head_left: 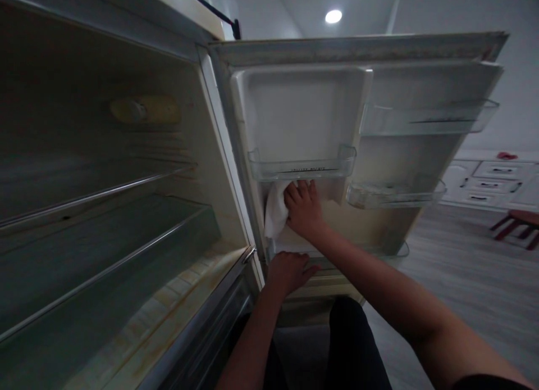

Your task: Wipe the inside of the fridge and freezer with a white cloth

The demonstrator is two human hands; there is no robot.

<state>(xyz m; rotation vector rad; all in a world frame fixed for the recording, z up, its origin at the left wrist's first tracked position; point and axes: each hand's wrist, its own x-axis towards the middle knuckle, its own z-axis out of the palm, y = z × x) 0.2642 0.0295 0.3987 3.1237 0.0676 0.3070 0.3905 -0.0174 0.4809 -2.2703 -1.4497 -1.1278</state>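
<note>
A white cloth (275, 211) is bunched under my right hand (304, 209), which presses it against the inner panel of the open fridge door (303, 109), below the middle clear door shelf (301, 169). The right fingers bend over the cloth's edge. My left hand (290, 273) is lower down, its fingers curled over the rim of the bottom door shelf (370, 254) and its thumb pointing right. Part of the cloth and the left fingertips are hidden.
To the left is the fridge interior with glass shelves (105, 187) and a yellowish bottle-like item (145, 109). More clear door shelves (429, 120) are on the right. Beyond the door stand a reddish stool (524, 217) and white cabinets (492, 179). My knees (353, 334) are below the door.
</note>
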